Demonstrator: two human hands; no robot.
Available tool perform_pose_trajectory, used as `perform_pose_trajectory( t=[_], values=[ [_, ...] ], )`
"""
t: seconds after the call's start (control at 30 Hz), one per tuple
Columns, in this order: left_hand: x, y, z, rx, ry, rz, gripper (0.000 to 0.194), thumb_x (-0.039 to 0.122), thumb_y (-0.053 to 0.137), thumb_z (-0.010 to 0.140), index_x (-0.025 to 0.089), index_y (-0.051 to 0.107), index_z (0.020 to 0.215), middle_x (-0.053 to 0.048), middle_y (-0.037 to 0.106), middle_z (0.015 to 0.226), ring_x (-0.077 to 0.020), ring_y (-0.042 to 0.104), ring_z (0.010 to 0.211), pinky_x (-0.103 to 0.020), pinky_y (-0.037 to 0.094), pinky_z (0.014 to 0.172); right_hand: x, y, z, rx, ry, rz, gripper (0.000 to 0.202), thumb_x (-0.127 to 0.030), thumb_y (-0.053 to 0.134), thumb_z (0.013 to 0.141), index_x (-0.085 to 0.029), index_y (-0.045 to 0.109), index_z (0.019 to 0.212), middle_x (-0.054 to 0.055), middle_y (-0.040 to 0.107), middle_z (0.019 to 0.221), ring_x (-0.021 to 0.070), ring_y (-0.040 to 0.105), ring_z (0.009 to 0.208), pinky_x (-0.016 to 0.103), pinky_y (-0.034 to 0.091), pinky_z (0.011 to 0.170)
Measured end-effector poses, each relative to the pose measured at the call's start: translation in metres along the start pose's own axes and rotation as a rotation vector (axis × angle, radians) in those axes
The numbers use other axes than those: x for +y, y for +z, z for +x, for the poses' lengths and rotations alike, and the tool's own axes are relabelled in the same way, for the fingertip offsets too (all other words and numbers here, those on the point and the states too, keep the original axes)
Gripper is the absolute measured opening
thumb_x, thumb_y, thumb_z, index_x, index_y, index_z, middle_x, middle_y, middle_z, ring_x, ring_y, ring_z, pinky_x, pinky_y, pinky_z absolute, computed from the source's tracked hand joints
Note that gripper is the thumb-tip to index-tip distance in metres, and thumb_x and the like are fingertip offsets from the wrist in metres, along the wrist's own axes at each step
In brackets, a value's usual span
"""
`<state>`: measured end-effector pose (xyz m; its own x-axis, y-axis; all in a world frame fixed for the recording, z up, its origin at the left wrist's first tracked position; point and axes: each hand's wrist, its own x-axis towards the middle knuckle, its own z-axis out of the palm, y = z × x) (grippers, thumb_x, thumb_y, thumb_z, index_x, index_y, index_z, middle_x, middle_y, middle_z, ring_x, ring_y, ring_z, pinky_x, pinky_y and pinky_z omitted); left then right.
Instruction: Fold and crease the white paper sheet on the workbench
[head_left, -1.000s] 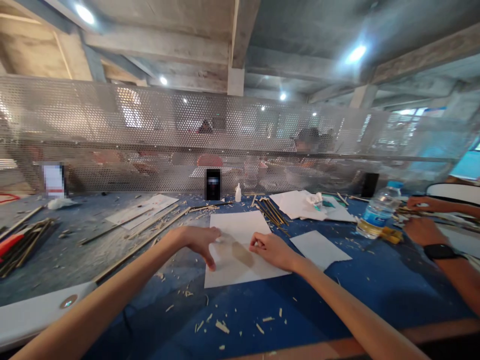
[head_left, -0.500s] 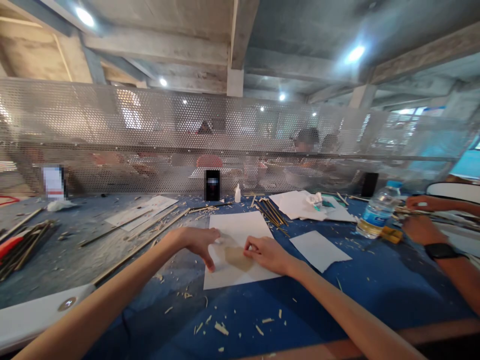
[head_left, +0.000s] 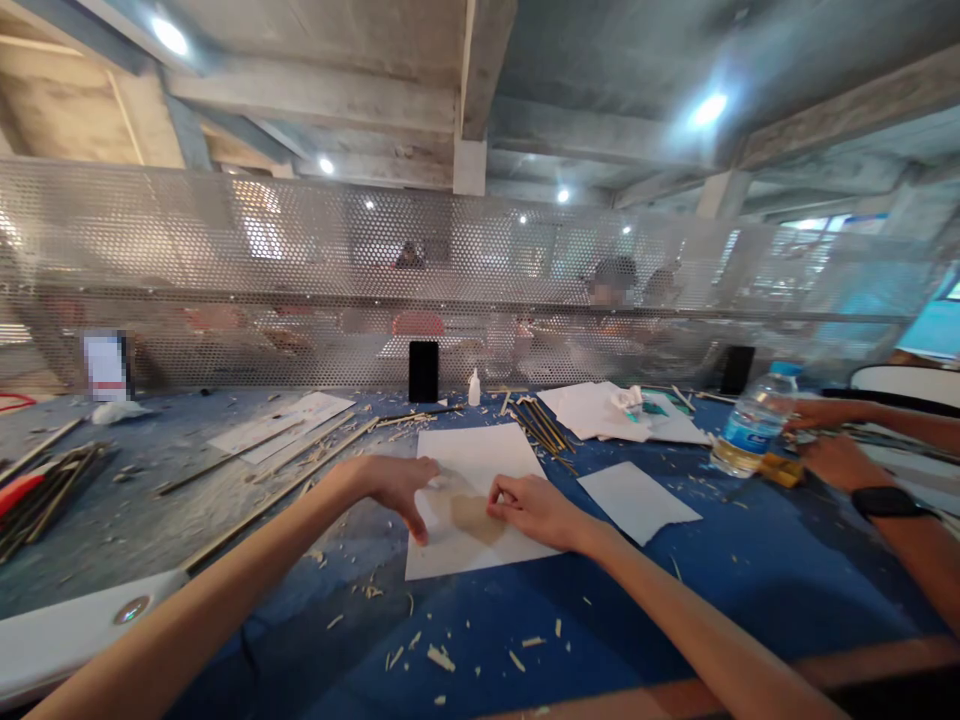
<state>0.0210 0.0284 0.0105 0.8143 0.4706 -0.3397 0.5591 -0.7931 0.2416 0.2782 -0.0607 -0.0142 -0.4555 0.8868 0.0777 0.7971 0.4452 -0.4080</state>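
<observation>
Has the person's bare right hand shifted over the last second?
Yes: the bare right hand has moved slightly left over the white paper sheet, judged against the small white plastic bottle standing beyond it.

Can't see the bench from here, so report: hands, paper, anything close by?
Left hand open at left edge of white sheet. Right hand curled at its right side, grip unclear. Paper lying flat. Sticks near its far right corner.
</observation>
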Motion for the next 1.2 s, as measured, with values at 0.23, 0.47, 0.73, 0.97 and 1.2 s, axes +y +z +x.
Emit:
perform_pose_trajectory(
  t=[0.23, 0.47, 0.73, 0.97, 1.2],
  values=[
    [0.002, 0.000, -0.002, -0.031, -0.105, 0.019, 0.095, 0.062, 0.079, 0.054, 0.022, 0.047, 0.134, -0.015, 0.052, 0.137, -0.0385, 0.049, 0.123, -0.042, 0.040, 0.101, 0.022, -0.016, -0.001, 0.115, 0.216, -0.157, 0.012, -0.031, 0.057, 0.094, -0.022, 0.066, 0.095, 0.000, 0.066, 0.072, 0.0175, 0.060, 0.074, 0.024, 0.029, 0.062],
    [-0.001, 0.001, 0.001, 0.020, -0.019, 0.003, 0.093, 0.059, 0.081, 0.052, 0.028, 0.049, 0.133, -0.008, 0.058, 0.129, -0.0362, 0.053, 0.116, -0.040, 0.043, 0.096, -0.020, 0.006, -0.004, -0.045, -0.056, 0.050, 0.012, -0.033, 0.058, 0.092, -0.023, 0.065, 0.096, -0.003, 0.065, 0.069, 0.0141, 0.058, 0.066, 0.022, 0.030, 0.059],
    [0.000, 0.001, 0.000, -0.002, -0.038, 0.009, 0.094, 0.061, 0.080, 0.054, 0.026, 0.048, 0.135, -0.012, 0.054, 0.135, -0.0391, 0.049, 0.121, -0.045, 0.041, 0.099, 0.026, -0.022, 0.001, 0.107, 0.247, -0.212, 0.013, -0.030, 0.056, 0.094, -0.022, 0.066, 0.096, 0.002, 0.069, 0.076, 0.0183, 0.062, 0.078, 0.024, 0.031, 0.063],
    [0.002, -0.001, 0.000, -0.005, -0.037, 0.003, 0.092, 0.058, 0.081, 0.053, 0.024, 0.050, 0.132, -0.012, 0.054, 0.133, -0.0377, 0.052, 0.117, -0.042, 0.043, 0.097, -0.010, -0.003, -0.004, -0.019, 0.018, 0.002, 0.011, -0.030, 0.059, 0.091, -0.023, 0.066, 0.094, -0.001, 0.067, 0.072, 0.0154, 0.060, 0.069, 0.023, 0.031, 0.061],
    [-0.002, 0.001, 0.002, -0.017, -0.059, 0.003, 0.093, 0.059, 0.080, 0.053, 0.023, 0.049, 0.133, -0.013, 0.054, 0.133, -0.0369, 0.052, 0.118, -0.042, 0.043, 0.098, 0.002, -0.005, -0.001, 0.007, 0.035, -0.024, 0.015, -0.033, 0.056, 0.094, -0.022, 0.065, 0.098, 0.000, 0.068, 0.075, 0.0159, 0.060, 0.071, 0.023, 0.032, 0.062]
  ],
)
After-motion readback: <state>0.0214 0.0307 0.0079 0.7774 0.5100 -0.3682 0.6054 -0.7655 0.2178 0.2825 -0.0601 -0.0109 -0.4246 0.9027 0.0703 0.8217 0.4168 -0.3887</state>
